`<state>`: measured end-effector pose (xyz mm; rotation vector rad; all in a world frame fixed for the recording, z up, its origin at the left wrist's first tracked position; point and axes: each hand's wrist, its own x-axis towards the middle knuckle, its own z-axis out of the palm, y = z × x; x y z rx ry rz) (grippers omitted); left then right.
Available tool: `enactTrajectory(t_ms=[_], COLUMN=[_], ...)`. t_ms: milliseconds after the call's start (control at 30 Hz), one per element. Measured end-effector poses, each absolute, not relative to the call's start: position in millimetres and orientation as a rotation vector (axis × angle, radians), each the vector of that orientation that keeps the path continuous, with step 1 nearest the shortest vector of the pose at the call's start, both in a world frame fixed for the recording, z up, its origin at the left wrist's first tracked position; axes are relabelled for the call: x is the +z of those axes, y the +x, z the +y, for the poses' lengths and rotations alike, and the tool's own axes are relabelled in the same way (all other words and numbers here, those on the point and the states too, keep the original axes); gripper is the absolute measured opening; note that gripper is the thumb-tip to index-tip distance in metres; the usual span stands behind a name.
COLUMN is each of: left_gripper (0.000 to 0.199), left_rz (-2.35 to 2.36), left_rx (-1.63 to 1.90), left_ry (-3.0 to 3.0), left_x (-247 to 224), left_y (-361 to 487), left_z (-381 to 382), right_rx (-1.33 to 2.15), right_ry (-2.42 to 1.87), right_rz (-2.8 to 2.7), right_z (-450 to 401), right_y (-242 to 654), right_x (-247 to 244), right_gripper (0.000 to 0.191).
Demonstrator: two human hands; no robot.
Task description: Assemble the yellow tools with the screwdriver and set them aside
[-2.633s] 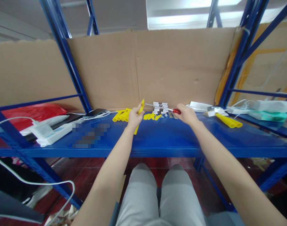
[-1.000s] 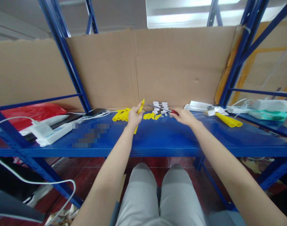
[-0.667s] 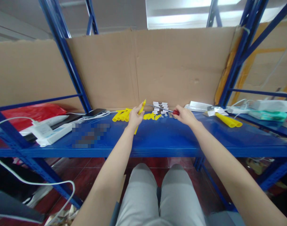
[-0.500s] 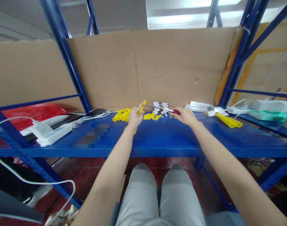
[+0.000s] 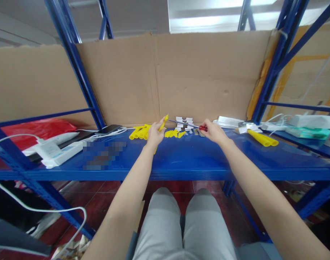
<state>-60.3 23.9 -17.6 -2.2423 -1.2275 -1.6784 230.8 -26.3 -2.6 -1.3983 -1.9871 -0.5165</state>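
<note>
My left hand (image 5: 155, 134) is closed around a long yellow piece (image 5: 162, 126), whose tip points up and away from me. In my right hand (image 5: 212, 131) is the red handle of a screwdriver (image 5: 203, 128). The screwdriver's thin metal shaft runs left, its end close to the top of the yellow piece; whether they touch I cannot tell. Several yellow tubes (image 5: 139, 133) lie left of my left hand. Between the hands are small yellow pieces (image 5: 175, 134), and behind them a stack of small white boxes (image 5: 184, 122).
On the blue shelf (image 5: 189, 155), two yellow cones (image 5: 263, 138) and a white packet (image 5: 228, 122) lie to the right. A white power strip (image 5: 63, 154) and a red bag (image 5: 45, 129) are at left. Cardboard (image 5: 192, 76) stands behind, between blue posts.
The screwdriver has turned slightly in my right hand, and the fingers around its handle have shifted a little. My left hand holds the yellow piece in nearly the same place.
</note>
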Motion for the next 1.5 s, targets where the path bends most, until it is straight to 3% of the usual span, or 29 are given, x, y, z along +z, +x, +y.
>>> enactTrajectory(t_ms=[567, 867, 1167, 1500], left_gripper=[0.052, 0.053, 0.045, 0.05], left_rz=[-1.531, -1.369, -1.238, -1.25], left_rx=[-1.415, -1.596, -1.752, -1.765], left_ry=[-2.073, -2.046, -1.982, -1.988], left_x=[-8, -13, -18, -16], left_y=[-55, -54, -57, -54], left_z=[-1, 2, 13, 10], right_rx=[-0.558, -0.348, -0.34, -0.401], right_ry=[-1.428, -1.276, -1.208, -1.289], right_rz=[-2.097, -2.037, -2.129, -2.003], right_z=[-37, -27, -35, -30], right_y=[217, 223, 212, 217], right_x=[0, -6, -2, -8], right_gripper=[0.026, 0.015, 0.029, 0.021])
